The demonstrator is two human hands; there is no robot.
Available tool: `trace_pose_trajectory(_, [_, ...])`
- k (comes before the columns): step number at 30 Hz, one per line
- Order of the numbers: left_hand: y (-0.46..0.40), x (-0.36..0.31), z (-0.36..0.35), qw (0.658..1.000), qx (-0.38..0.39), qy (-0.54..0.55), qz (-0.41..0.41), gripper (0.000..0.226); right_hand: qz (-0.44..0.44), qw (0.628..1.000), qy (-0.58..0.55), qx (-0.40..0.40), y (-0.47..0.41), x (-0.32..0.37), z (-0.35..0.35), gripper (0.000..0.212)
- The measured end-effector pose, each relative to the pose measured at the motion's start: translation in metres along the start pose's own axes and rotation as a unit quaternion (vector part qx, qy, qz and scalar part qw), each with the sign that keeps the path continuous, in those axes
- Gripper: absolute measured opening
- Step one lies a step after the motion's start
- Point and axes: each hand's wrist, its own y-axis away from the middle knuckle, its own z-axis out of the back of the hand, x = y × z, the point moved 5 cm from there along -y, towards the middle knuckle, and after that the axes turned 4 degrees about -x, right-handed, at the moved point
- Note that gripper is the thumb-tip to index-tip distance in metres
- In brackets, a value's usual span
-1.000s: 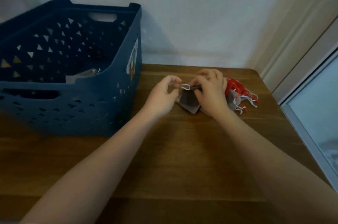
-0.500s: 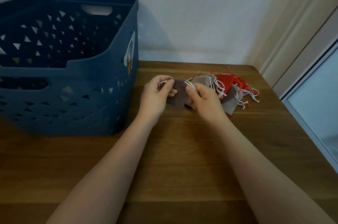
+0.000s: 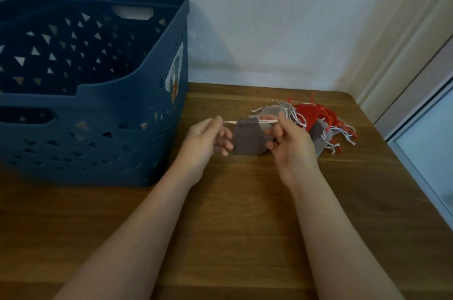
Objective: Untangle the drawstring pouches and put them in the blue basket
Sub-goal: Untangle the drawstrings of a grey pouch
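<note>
- Left hand and right hand are each pinching an end of the white drawstring, grey pouch hanging between.
- Right hand is partly hiding the pouch pile.
- Blue basket is being cut off at left.

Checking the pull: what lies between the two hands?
In the head view, a grey pouch hangs on its taut drawstring, between left hand and right hand.

A home: wooden table, plastic laundry basket, plain wall.

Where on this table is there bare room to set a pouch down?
Bare wooden table lies in front of the blue basket and around both forearms. It is crowded at the far right, where the pile of pouches sprawls behind the right hand.
</note>
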Motion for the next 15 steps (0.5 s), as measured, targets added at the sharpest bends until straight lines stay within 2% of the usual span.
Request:
trace_pose_trajectory(2, [0.002, 0.002, -0.002, 0.982, 0.009, 0.17, 0.078, 0.034, -0.075, 0.983, -0.167, 0.033, 0.002, -0.001, -0.003, 0.033])
trace_pose_trajectory(3, [0.003, 0.005, -0.004, 0.959, 0.017, 0.26, 0.117, 0.032, -0.101, 0.968, -0.228, 0.034, 0.001, -0.003, -0.002, 0.036])
trace_pose_trajectory(5, [0.007, 0.004, -0.011, 0.902, 0.047, 0.395, 0.166, 0.033, -0.106, 0.957, -0.271, 0.015, 0.0, -0.006, 0.002, 0.046])
trace_pose_trajectory(6, [0.009, 0.003, -0.014, 0.889, 0.061, 0.421, 0.17, 0.034, -0.099, 0.956, -0.277, 0.01, 0.0, -0.004, 0.001, 0.049])
trace_pose_trajectory(8, [0.012, 0.0, -0.018, 0.899, 0.069, 0.407, 0.147, 0.031, -0.083, 0.949, -0.304, 0.011, 0.003, 0.001, -0.002, 0.052])
trace_pose_trajectory(11, [0.016, -0.003, -0.016, 0.954, 0.049, 0.28, 0.092, 0.033, -0.069, 0.953, -0.294, 0.02, 0.007, 0.006, -0.004, 0.051])
trace_pose_trajectory(13, [0.018, -0.004, -0.015, 0.979, 0.047, 0.188, 0.063, 0.031, -0.062, 0.974, -0.215, 0.027, 0.009, 0.003, -0.003, 0.04])
trace_pose_trajectory(15, [0.02, -0.006, -0.014, 0.99, 0.041, 0.128, 0.05, 0.029, -0.031, 0.996, -0.077, 0.044, 0.01, -0.001, -0.001, 0.028])
